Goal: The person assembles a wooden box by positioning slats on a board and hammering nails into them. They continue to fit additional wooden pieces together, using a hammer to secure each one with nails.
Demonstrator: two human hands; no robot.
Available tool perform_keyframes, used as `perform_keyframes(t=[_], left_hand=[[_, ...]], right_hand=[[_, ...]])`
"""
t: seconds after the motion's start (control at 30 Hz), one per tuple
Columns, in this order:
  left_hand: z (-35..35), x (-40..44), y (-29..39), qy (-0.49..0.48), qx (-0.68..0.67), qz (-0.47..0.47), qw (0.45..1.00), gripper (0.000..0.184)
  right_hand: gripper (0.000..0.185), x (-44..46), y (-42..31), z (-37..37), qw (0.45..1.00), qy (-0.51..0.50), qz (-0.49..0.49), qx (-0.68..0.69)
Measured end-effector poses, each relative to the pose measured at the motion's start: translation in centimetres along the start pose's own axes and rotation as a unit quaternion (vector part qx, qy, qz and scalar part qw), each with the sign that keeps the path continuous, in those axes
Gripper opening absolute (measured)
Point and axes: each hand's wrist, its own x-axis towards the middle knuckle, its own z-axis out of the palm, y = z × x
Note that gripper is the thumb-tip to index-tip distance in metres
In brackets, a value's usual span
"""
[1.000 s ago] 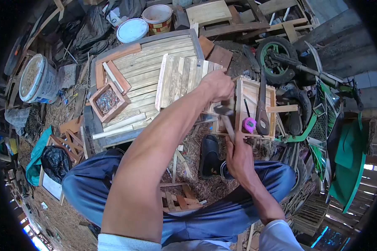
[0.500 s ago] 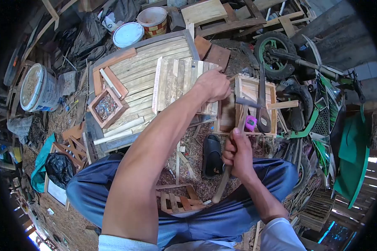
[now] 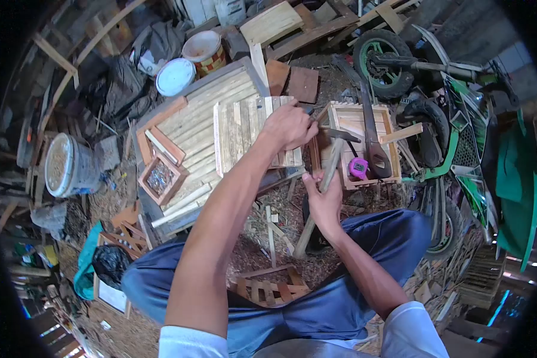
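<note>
My left hand [image 3: 289, 125] rests at the right edge of a slatted wooden panel [image 3: 241, 128]. Its fingers are bent and pressed together; whatever they pinch is hidden. In my right hand [image 3: 325, 200] is a hammer [image 3: 334, 164], held by its wooden handle, with the metal head just right of my left fingers. The panel lies on a larger slatted board [image 3: 191, 128]. Beside the hammer, a wooden crate [image 3: 395, 143] holds a pink tape measure [image 3: 358, 167] and a handsaw [image 3: 373, 134].
A small wooden box of nails [image 3: 161, 179] sits on the board's left part. Buckets [image 3: 71, 167] stand at the left and back. To the right lies a green motorbike [image 3: 453, 137]. A small slatted frame [image 3: 274, 289] lies between my legs.
My right hand has moved up and left, bringing the hammer head closer to my left hand. My left hand stays at the panel's edge, its fingers more bent. The whole view has shifted slightly.
</note>
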Motion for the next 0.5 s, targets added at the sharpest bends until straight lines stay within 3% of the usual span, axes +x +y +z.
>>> perform_keyframes(t=[0.13,0.23,0.37,0.4,0.5], left_hand=[[0.6,-0.4,-0.2,0.059,0.017,0.025,0.998,0.048],[0.2,-0.4,-0.3,0.005,0.024,0.039,0.999,0.047],[-0.1,-0.7,0.3,0.072,-0.022,0.047,0.996,0.039],[-0.1,-0.8,0.4,0.053,-0.005,0.029,0.998,0.034],[0.0,-1.0,0.3,0.138,0.010,0.058,0.989,0.032]], right_hand=[[0.028,1.0,-1.7,1.1,0.996,-0.019,0.065,0.055],[0.029,1.2,-0.3,2.7,0.991,-0.009,0.072,0.112],[0.033,0.9,-0.5,3.6,0.992,0.023,0.074,0.096],[0.032,0.9,-0.5,3.8,0.995,0.032,0.059,0.077],[0.031,0.7,-0.1,4.7,0.993,0.073,0.042,0.083]])
